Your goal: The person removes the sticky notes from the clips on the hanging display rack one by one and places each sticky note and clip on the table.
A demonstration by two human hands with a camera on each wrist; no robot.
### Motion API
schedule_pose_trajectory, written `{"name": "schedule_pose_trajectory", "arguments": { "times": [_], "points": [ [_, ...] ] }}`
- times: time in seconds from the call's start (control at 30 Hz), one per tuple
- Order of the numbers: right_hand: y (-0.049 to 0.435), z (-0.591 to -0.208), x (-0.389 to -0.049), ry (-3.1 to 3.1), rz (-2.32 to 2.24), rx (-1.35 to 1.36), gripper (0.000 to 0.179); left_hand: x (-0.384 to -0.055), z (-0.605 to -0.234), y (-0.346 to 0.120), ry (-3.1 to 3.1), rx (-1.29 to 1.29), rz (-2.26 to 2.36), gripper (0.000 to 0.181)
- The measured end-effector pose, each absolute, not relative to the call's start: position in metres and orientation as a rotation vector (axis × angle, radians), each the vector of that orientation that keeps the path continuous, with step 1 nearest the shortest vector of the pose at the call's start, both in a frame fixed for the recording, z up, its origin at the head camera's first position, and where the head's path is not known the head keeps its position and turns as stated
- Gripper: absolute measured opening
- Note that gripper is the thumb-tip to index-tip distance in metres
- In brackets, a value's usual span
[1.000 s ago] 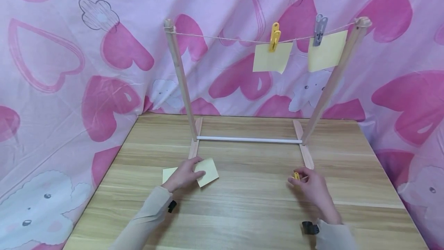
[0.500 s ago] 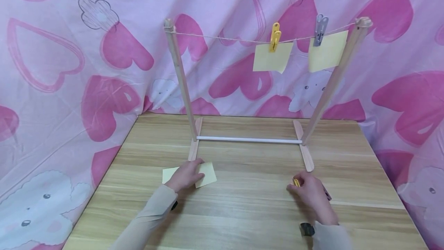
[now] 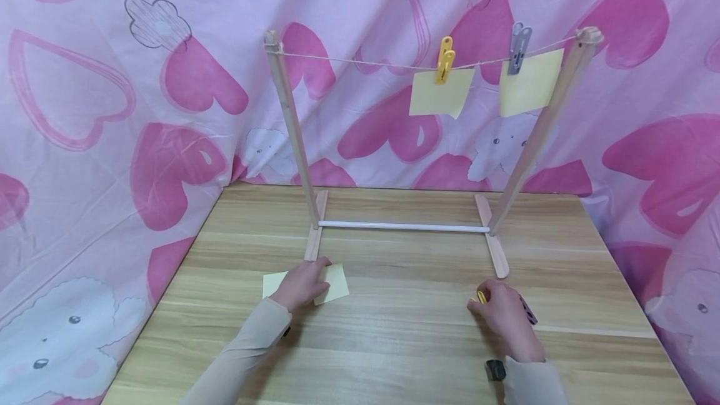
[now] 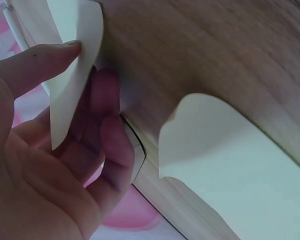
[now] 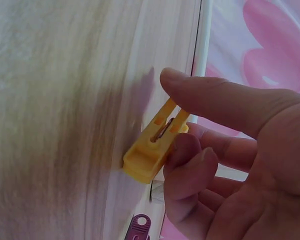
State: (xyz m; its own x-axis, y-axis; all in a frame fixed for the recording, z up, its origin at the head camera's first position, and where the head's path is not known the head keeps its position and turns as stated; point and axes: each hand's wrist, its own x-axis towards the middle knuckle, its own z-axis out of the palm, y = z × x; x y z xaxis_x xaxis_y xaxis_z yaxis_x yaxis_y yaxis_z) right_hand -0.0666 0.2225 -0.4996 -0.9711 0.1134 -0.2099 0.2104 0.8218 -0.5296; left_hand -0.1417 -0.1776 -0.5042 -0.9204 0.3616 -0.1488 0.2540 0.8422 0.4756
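My left hand point(image 3: 300, 286) pinches a pale yellow paper sheet point(image 3: 335, 283) between thumb and fingers, just above the table. The left wrist view shows this sheet bent under the thumb. A second yellow sheet point(image 4: 230, 165) lies on the tabletop beside that hand, partly covered by it in the head view. On the right, my right hand point(image 3: 503, 314) holds a yellow clothespin point(image 5: 152, 142) between thumb and curled fingers, low over the wood. A dark purple clothespin point(image 3: 528, 310) lies on the table just right of this hand; its end also shows in the right wrist view.
Behind the hands stands a wooden rack with two posts point(image 3: 292, 130), a white bottom rod point(image 3: 402, 226) and a string point(image 3: 349, 60). On the string, a yellow clothespin point(image 3: 445, 61) and a grey one point(image 3: 519, 49) each hold a yellow sheet. A pink patterned cloth point(image 3: 185, 167) hangs behind.
Both hands have drawn slightly toward the front edge, still holding the sheet and the yellow clothespin. The held sheet has shifted a little left and down. The purple clothespin has come into sight.
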Motion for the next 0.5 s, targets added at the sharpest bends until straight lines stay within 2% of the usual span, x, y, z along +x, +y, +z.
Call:
{"name": "schedule_pose_trajectory", "arguments": {
  "times": [0.5],
  "points": [
    [0.2219,-0.5058,-0.0676,2.879,-0.834,0.214,0.031,-0.1402,-0.505,-0.1733,2.938,0.528,0.631,0.043]
  ]
}}
